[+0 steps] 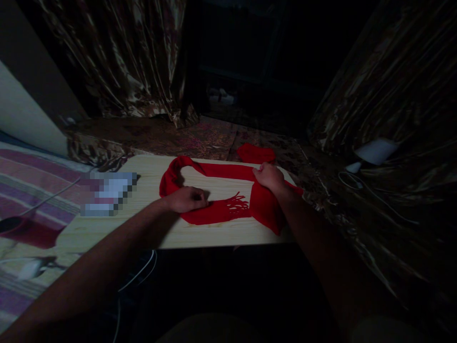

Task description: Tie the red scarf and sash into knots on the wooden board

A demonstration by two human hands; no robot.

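A red scarf [207,214] with a fringed end lies in a loop on a pale wooden table [143,190]. My left hand [186,199] rests on the scarf's near left part, with its fingers curled together on the cloth just left of the fringe. At the right, my right hand [270,176] grips the scarf's far strip between thumb and fingers. Below that hand, a wide fold of the scarf hangs down toward the table's front edge. Part of the scarf is hidden under my right forearm.
Another piece of red cloth [256,153] lies beyond the table's far edge. A blurred-out flat object [109,193] sits at the table's left, near a red cup-like container [30,233] on striped bedding [39,181]. A white lamp [376,151] stands at right before patterned curtains.
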